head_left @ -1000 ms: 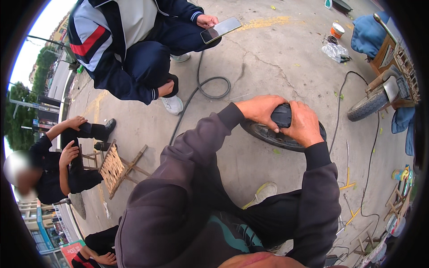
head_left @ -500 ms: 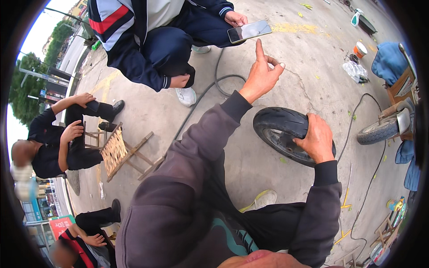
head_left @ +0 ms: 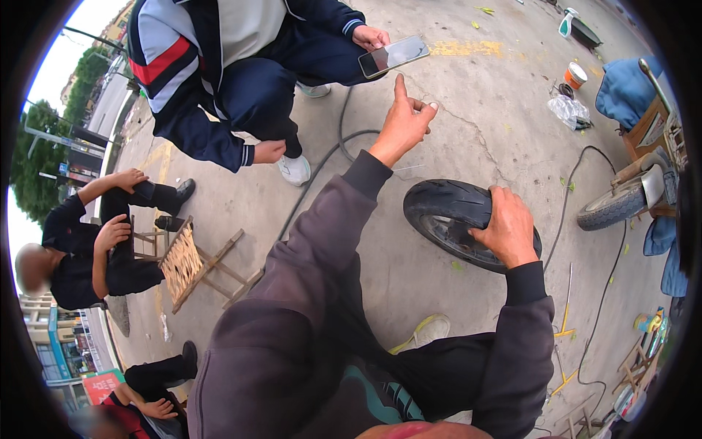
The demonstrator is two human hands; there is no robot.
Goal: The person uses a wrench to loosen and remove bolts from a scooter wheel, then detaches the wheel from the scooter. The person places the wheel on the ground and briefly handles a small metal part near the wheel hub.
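A black motorcycle tyre on a dark rim [head_left: 447,206] stands tilted on the concrete in front of me. My right hand [head_left: 510,228] grips its right side, fingers over the tread and thumb at the inner edge. My left hand [head_left: 404,126] is raised to the left of and beyond the tyre, holding nothing. Its index finger points forward, the thumb sticks out and the other fingers curl. Just past that fingertip is a smartphone [head_left: 395,57], held by the hand [head_left: 371,37] of a person crouching opposite me. No contact between my finger and the phone is visible.
A dark hose [head_left: 322,167] runs along the ground left of my arm. Two other people sit at the left, near a wooden folding stool [head_left: 190,263]. At the right are a thin cable [head_left: 608,285], yellow-handled tools [head_left: 564,333], a plastic bag [head_left: 569,111], a tub [head_left: 575,75] and another wheel [head_left: 610,210].
The view has shifted slightly. My left hand has drawn a little left and back toward me, still pointing. The crouching person's lower hand has come down slightly. My right hand keeps its hold.
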